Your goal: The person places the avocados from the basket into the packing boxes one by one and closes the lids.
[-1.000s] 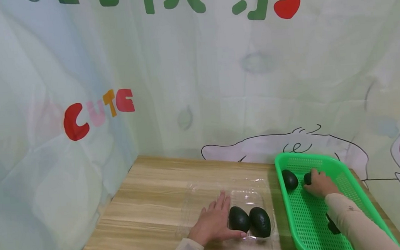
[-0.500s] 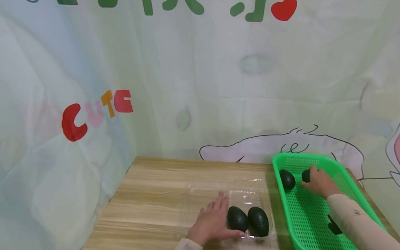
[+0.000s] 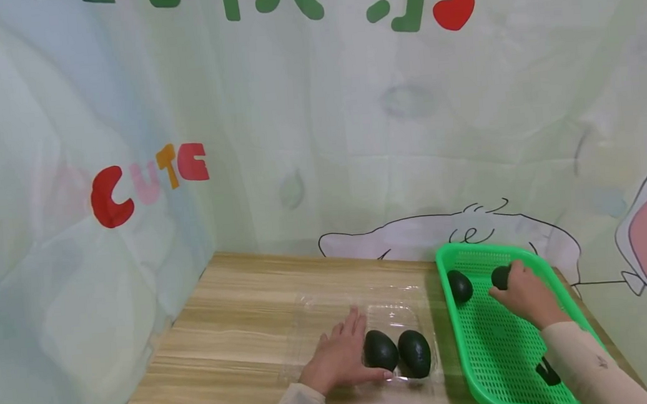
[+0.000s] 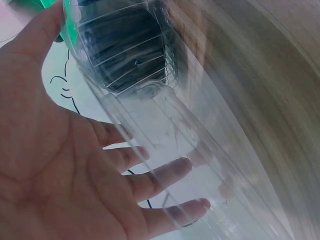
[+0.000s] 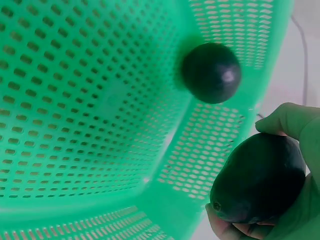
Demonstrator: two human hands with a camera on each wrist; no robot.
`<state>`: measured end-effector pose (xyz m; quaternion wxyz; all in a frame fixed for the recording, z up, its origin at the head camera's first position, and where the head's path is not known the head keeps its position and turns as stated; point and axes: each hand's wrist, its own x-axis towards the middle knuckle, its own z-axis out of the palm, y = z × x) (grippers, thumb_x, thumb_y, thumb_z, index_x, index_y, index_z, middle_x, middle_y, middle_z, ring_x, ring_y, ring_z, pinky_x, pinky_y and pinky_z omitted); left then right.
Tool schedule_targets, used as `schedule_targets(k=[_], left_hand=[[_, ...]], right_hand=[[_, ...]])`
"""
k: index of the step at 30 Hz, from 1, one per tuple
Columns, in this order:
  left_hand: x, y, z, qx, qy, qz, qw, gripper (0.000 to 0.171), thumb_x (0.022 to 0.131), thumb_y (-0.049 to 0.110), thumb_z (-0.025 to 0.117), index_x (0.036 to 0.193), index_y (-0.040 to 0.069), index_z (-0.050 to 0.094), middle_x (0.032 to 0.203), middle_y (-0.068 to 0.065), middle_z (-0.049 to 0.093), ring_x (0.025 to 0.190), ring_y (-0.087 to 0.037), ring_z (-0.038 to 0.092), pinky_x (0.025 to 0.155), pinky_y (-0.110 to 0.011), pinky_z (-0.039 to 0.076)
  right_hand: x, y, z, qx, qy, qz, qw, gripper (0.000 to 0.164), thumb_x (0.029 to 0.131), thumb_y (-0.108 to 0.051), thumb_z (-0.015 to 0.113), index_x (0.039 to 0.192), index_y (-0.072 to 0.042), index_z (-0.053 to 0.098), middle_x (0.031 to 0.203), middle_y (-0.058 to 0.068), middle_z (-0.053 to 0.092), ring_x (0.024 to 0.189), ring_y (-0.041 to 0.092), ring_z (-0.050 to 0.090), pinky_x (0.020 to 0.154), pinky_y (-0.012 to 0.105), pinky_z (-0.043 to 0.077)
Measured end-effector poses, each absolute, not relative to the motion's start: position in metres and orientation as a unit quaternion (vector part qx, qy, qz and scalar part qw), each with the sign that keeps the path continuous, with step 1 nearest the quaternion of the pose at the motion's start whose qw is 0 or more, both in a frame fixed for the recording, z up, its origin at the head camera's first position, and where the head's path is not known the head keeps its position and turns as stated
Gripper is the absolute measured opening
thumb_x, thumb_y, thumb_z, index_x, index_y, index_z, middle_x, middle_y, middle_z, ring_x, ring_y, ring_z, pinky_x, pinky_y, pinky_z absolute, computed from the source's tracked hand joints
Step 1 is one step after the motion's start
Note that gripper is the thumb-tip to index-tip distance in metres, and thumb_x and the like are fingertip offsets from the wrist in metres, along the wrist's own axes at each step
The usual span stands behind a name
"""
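My right hand [image 3: 527,295] grips a dark avocado [image 5: 260,180] over the far end of a green plastic basket [image 3: 462,349]. Thumb and fingers wrap round its sides in the right wrist view. Another dark avocado [image 3: 461,286] lies in the basket's far left corner. On the table, my left hand [image 3: 337,357] rests at a clear plastic clamshell box [image 3: 393,315], fingers extended and thumb pointing right along its near side. Two dark avocados sit side by side in the box, a left one [image 3: 380,351] and a right one [image 3: 415,353].
The wooden table [image 3: 215,347] stretches left of the box. A printed cloth backdrop [image 3: 319,133] hangs behind the table and along its left side. The basket stands at the table's right, its raised rim close to the box. A black piece [image 3: 548,371] shows under the right forearm.
My right hand has risen a little with the avocado, and more of the fruit shows now. My left hand stays in place at the box. The head view has shifted slightly.
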<state>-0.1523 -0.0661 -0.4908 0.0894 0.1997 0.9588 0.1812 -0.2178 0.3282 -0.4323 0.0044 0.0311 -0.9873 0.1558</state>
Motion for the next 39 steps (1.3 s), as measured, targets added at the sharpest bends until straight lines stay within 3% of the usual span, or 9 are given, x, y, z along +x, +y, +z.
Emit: schedule_targets(k=[8,18,28,39], left_hand=[[-0.155,-0.067,-0.492,0.199,0.96,0.179,0.086,0.124,0.073,0.081,0.069,0.162,0.008,0.023,0.169,-0.014,0.017,0.145,-0.042,0.038,0.108,-0.07,0.036],[-0.155,-0.067,-0.49,0.197,0.96,0.179,0.084,0.125,0.072,0.082,0.069,0.162,0.008,0.024,0.169,-0.015,0.018,0.145,-0.042,0.038,0.108,-0.07,0.036],[-0.155,-0.067,-0.49,0.195,0.962,0.171,0.083,0.125,0.071,0.082,0.069,0.161,0.008,0.025,0.169,-0.014,0.018,0.144,-0.041,0.039,0.107,-0.07,0.038],[-0.154,-0.068,-0.491,0.193,0.961,0.175,0.093,0.125,0.071,0.083,0.069,0.162,0.01,0.024,0.169,-0.013,0.017,0.143,-0.041,0.041,0.106,-0.07,0.039]], right_hand=[[-0.199,0.315,-0.421,0.026,-0.983,0.171,0.068,0.078,0.095,-0.031,0.064,0.135,0.025,0.027,0.116,0.046,0.049,0.096,0.053,0.059,0.071,0.06,0.052],[-0.173,0.299,-0.408,0.002,-0.974,0.19,0.126,0.072,0.094,-0.029,0.067,0.136,0.019,0.034,0.106,0.036,0.052,0.081,0.039,0.056,0.057,0.045,0.047],[-0.145,0.29,-0.407,-0.017,-0.955,0.22,0.2,0.066,0.09,-0.029,0.071,0.134,0.012,0.044,0.106,0.03,0.057,0.082,0.035,0.057,0.057,0.037,0.042],[-0.115,0.272,-0.401,-0.075,-0.934,0.268,0.223,0.061,0.09,-0.033,0.074,0.135,0.001,0.051,0.114,0.021,0.061,0.087,0.031,0.058,0.06,0.035,0.042]])
